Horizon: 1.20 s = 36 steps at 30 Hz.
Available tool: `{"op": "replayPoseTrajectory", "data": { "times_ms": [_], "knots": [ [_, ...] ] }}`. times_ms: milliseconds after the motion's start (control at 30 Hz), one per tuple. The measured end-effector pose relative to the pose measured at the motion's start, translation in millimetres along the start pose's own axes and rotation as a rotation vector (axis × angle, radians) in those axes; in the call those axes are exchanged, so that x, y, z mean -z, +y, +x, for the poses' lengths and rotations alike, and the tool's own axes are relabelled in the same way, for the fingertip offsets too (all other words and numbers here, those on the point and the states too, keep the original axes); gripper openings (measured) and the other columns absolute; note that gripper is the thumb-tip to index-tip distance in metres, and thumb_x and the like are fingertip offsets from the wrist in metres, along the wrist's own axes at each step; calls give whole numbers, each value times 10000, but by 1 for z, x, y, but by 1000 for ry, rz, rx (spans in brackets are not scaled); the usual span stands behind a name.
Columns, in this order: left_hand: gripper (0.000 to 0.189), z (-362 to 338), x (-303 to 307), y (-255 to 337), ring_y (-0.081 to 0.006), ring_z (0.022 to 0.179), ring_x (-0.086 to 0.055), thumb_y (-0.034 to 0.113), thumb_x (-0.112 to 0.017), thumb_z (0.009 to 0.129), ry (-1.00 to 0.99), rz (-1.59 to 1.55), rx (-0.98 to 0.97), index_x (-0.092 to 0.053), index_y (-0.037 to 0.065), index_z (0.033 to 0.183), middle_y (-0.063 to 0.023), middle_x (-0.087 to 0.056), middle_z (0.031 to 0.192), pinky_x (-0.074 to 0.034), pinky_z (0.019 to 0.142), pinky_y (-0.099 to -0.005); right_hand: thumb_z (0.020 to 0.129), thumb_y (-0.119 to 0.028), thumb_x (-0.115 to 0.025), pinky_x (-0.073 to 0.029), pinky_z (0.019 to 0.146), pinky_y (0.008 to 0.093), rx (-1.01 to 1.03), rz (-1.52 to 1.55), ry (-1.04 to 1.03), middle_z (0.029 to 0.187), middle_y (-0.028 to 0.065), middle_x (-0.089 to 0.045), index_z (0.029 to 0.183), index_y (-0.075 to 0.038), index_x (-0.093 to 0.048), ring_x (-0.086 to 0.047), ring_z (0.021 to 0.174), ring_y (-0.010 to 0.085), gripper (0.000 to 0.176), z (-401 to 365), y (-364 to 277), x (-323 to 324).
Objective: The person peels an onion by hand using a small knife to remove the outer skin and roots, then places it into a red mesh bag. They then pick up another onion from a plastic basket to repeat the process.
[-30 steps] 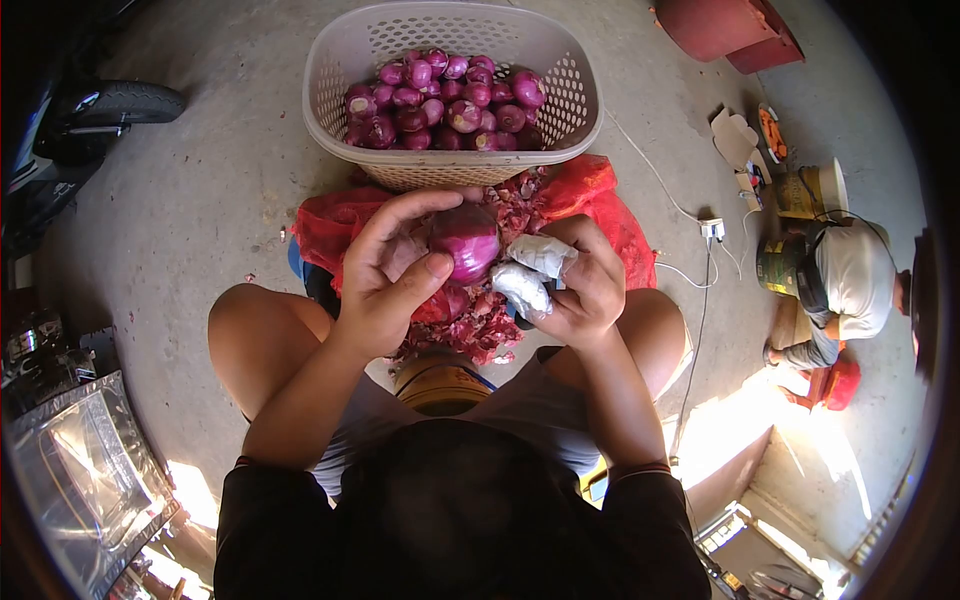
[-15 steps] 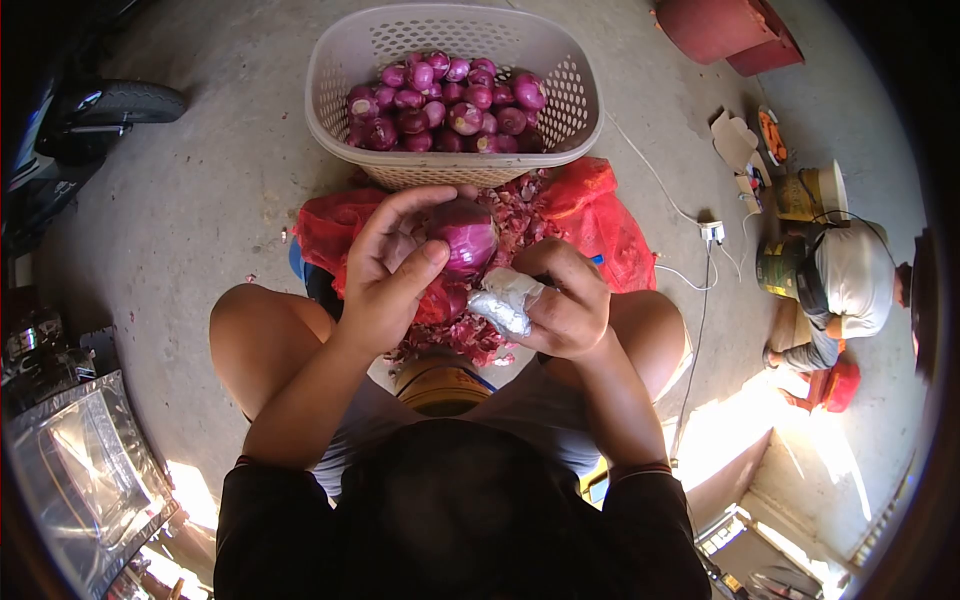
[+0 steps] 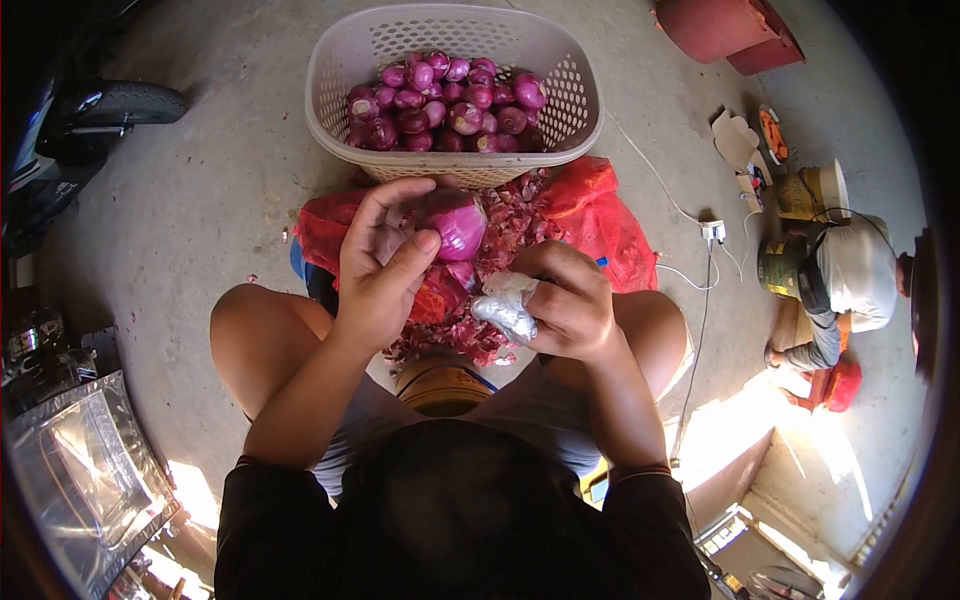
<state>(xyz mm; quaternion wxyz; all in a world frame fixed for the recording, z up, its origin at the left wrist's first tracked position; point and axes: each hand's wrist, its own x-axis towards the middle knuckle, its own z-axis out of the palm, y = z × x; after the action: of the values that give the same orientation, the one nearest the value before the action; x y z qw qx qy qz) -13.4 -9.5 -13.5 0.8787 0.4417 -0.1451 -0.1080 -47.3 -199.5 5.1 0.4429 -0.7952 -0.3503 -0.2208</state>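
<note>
- While the left hand [image 3: 385, 255] pinches a purple onion [image 3: 452, 227] over scattered skins [image 3: 515, 220], the right hand [image 3: 568, 305] curls near it, silver-wrapped fingertips [image 3: 508, 316] pressed together.
- Bare concrete floor [image 3: 230, 190] opens left of the basket's [image 3: 440, 173] edge.
- Inside the perforated basket, more onions [image 3: 465, 117] cluster; red mesh [image 3: 605, 225] lies just outside.

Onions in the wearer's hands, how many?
1: an onion in the left hand. None shows in the right hand; its curled fingers could hide something small.
</note>
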Motion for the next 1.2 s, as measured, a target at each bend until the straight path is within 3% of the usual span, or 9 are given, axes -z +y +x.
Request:
{"op": "replayPoseTrajectory", "data": {
  "times_ms": [233,500,633,700,900,933,1033,1133,1200],
  "knots": [
    [352,1,2,3,-348,1189,-465,145,-460,926,107,-113,68,-374,32,1248,-165,-451,1269,-470,930,-459,638,-65,-787,-463,492,304,5,35,-75,765,131,-614,797,3,-607,-601,617,223,250,5,2,8],
    [362,5,0,17,-355,1221,-434,233,-421,949,180,-223,126,-350,71,1265,-142,-484,1241,-411,987,-492,632,-59,-790,-480,574,314,-128,78,116,837,120,-617,848,-10,-598,-601,680,236,294,3,4,12],
    [343,0,6,4,-346,1235,-418,40,-520,861,103,-161,32,-367,91,1164,-117,-469,1242,-382,1003,-503,654,-161,-813,-472,622,284,-403,41,173,891,99,-618,974,-9,-581,-599,720,189,423,5,1,6],
    [381,0,3,1,-341,1242,-409,-35,-551,815,56,-138,-23,-369,102,1121,-96,-442,1241,-371,1013,-501,679,-77,-791,-442,596,237,-579,145,20,968,58,-554,1192,-28,-462,-554,721,102,612,0,-1,3],
    [470,-1,-11,-3,-238,1191,-454,-122,-608,744,75,-143,-92,-333,104,1052,-66,-418,1136,-391,952,-368,721,-2,-740,-490,529,190,-738,404,190,926,72,-533,1235,-42,-386,-579,698,94,625,7,-14,-22],
    [470,-1,-12,-4,-233,1175,-463,-118,-612,745,61,-132,-96,-332,104,1050,-66,-417,1138,-392,950,-366,713,-62,-770,-345,462,160,-756,505,345,800,7,-566,1134,-52,-477,-463,535,19,513,11,-15,-28],
    [467,-2,-13,-7,-213,1124,-487,-111,-618,749,49,-93,-85,-332,105,1048,-64,-418,1143,-400,940,-354,725,-19,-747,-346,475,150,-759,503,333,809,4,-568,1104,-54,-488,-468,558,10,460,7,-12,-29],
    [460,-3,-10,-8,-191,1077,-501,-118,-607,754,103,-87,-9,-336,106,1051,-63,-429,1141,-416,917,-334,771,98,-637,-562,500,251,-698,482,243,959,103,-516,1087,-18,-407,-607,732,138,408,6,-9,-25],
    [456,-3,-11,-4,-178,1057,-505,-126,-593,757,139,-150,61,-339,108,1055,-64,-440,1136,-427,900,-321,774,107,-627,-562,498,253,-686,525,265,965,107,-516,1072,-18,-390,-609,740,144,401,7,-11,-27]
  ]
}}
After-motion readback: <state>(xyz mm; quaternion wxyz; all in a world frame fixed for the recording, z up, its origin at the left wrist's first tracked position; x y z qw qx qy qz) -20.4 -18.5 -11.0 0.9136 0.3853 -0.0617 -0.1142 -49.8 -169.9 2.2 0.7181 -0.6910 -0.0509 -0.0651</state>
